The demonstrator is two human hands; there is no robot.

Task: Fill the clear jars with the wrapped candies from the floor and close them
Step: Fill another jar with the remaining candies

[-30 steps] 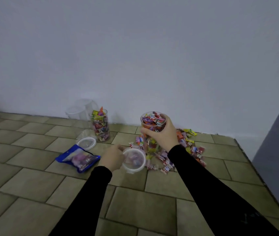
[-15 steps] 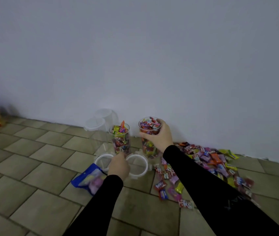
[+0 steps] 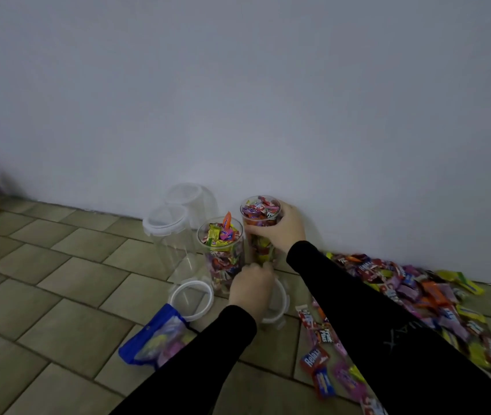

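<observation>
Head view: right hand (image 3: 281, 227) grips cylindrical clear jar (image 3: 260, 232).

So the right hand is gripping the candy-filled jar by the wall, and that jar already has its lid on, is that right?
Not quite. The head view shows the right hand gripping the candy-filled jar by the wall, but that jar is open-topped, with wrapped candies showing at its rim. No lid is on it.

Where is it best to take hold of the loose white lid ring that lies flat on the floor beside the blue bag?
Probably pinch the white lid ring by its near rim, from above. It lies flat on the floor, so only the thin rim offers a hold. Its far edge sits close to the filled jar; the blue bag touches the near-left part.
</observation>
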